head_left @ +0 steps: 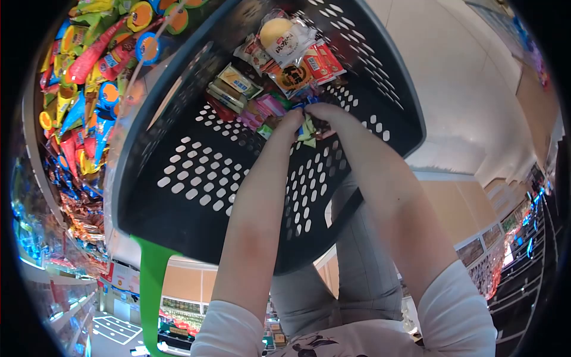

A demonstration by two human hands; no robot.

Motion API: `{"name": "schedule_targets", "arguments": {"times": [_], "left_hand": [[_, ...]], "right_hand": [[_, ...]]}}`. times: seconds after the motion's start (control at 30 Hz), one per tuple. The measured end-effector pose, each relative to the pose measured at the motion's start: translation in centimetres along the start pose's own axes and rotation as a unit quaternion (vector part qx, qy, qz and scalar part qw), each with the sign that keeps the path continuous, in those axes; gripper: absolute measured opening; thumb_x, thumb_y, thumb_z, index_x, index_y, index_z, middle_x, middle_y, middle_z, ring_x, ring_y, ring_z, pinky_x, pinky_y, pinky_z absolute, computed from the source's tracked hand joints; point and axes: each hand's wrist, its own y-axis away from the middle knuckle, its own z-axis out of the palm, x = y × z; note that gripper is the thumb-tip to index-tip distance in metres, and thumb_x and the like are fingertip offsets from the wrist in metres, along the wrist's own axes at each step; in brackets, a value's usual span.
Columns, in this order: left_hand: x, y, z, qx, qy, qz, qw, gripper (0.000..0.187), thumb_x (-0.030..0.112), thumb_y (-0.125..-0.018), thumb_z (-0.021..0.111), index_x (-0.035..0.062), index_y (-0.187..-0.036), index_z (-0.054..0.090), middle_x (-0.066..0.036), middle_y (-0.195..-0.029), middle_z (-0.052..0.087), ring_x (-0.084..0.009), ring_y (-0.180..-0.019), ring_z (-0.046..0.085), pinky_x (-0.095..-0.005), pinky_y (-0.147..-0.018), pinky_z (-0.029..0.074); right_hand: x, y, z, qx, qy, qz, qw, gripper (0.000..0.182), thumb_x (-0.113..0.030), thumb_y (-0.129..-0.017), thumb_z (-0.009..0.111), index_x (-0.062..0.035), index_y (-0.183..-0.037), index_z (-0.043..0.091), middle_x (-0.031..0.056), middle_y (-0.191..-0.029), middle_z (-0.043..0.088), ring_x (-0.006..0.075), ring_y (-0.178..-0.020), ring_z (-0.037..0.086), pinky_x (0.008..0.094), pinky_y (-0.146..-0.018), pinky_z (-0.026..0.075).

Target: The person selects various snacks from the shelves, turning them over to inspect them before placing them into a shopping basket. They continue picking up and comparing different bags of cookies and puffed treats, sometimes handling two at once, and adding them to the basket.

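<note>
Both my arms reach down into a dark perforated shopping basket. My left hand and my right hand are close together over small wrapped snacks on the basket's floor. Their fingers are hidden among the packets, so any grip is unclear. A pink packet lies left of my left hand, and a pale green wrapper shows just below the hands. Farther in are a round bun in a clear wrapper, a red packet, an orange and black packet and cream-coloured packets.
A clear-walled bin of colourful wrapped sweets stands to the left of the basket. The basket's green handle hangs at the lower left. Shelves with goods run along the right, beside a pale floor.
</note>
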Motion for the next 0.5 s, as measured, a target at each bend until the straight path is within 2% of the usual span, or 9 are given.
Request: {"name": "schedule_targets", "arguments": {"times": [0.1,0.13,0.23,0.3,0.33,0.37,0.43,0.5], "left_hand": [[1.2,-0.8,1.5,-0.022,0.145,-0.09,0.985,0.033,0.028,-0.096,0.035,0.0035,-0.109,0.054,-0.014,-0.097,0.064,-0.0289,-0.081,0.065,-0.0468,-0.075,0.052],[1.2,-1.4,1.7,-0.003,0.148,-0.095,0.984,0.034,0.033,-0.096,0.038,0.006,-0.103,0.057,-0.011,-0.095,0.066,-0.0256,-0.079,0.066,-0.0465,-0.072,0.054],[1.2,-2.6,2.7,0.077,0.139,-0.085,0.984,0.034,0.033,-0.097,0.037,0.0069,-0.104,0.057,-0.01,-0.095,0.066,-0.0262,-0.083,0.065,-0.0475,-0.073,0.054],[-0.7,-6.3,1.9,0.096,0.267,-0.057,0.957,0.033,0.031,-0.098,0.036,0.0071,-0.106,0.057,-0.009,-0.096,0.066,-0.0266,-0.085,0.064,-0.0474,-0.076,0.053],[-1.9,-8.2,1.7,0.104,0.328,-0.045,0.938,0.032,0.03,-0.098,0.036,0.0073,-0.107,0.057,-0.009,-0.096,0.066,-0.0268,-0.086,0.064,-0.0473,-0.077,0.053],[-2.9,-8.9,1.3,0.08,0.337,-0.014,0.938,0.03,0.025,-0.099,0.035,0.0064,-0.111,0.055,-0.011,-0.101,0.065,-0.0272,-0.092,0.063,-0.0458,-0.083,0.051],[-2.2,-7.7,1.5,0.054,0.381,-0.017,0.923,0.031,0.022,-0.099,0.033,0.0049,-0.114,0.054,-0.012,-0.107,0.062,-0.0265,-0.097,0.062,-0.0446,-0.09,0.049],[-0.7,-6.2,3.1,0.085,0.428,0.005,0.9,0.032,0.021,-0.099,0.031,0.004,-0.115,0.053,-0.013,-0.111,0.061,-0.027,-0.102,0.06,-0.0446,-0.093,0.046]], "right_hand": [[-0.4,-2.6,-2.4,0.009,0.02,-0.003,1.0,0.045,-0.045,-0.08,0.058,-0.01,-0.108,0.058,0.0097,-0.099,0.062,0.0226,-0.084,0.064,0.0426,-0.071,0.056],[-0.9,-3.3,-3.0,0.016,0.04,-0.002,0.999,0.045,-0.046,-0.08,0.058,-0.0115,-0.109,0.058,0.0089,-0.097,0.062,0.022,-0.082,0.064,0.0418,-0.072,0.056],[-1.9,-5.3,-4.2,0.037,0.095,-0.02,0.995,0.048,-0.049,-0.078,0.059,-0.0139,-0.111,0.058,0.0083,-0.098,0.062,0.0211,-0.082,0.064,0.041,-0.075,0.056],[-2.1,-7.5,-4.9,0.054,0.121,-0.038,0.99,0.051,-0.051,-0.077,0.06,-0.0139,-0.113,0.059,0.0087,-0.1,0.061,0.0213,-0.084,0.064,0.0415,-0.075,0.055],[-3.4,-5.7,-4.7,0.074,0.18,-0.042,0.98,0.06,-0.056,-0.078,0.058,-0.0152,-0.122,0.057,0.0118,-0.112,0.061,0.0256,-0.101,0.062,0.0455,-0.087,0.051],[-3.2,-6.0,-4.6,0.154,0.261,-0.051,0.952,0.064,-0.058,-0.078,0.057,-0.0149,-0.125,0.055,0.0133,-0.117,0.059,0.0273,-0.107,0.059,0.0457,-0.091,0.048],[-3.3,-7.1,-4.7,0.304,0.413,-0.075,0.855,0.071,-0.062,-0.079,0.055,-0.0144,-0.131,0.052,0.0163,-0.129,0.054,0.0305,-0.119,0.053,0.0462,-0.099,0.042],[-3.0,-8.8,-5.9,0.268,0.408,-0.086,0.869,0.068,-0.054,-0.082,0.055,-0.0126,-0.135,0.047,0.0185,-0.137,0.043,0.0333,-0.125,0.044,0.0448,-0.104,0.037]]}}
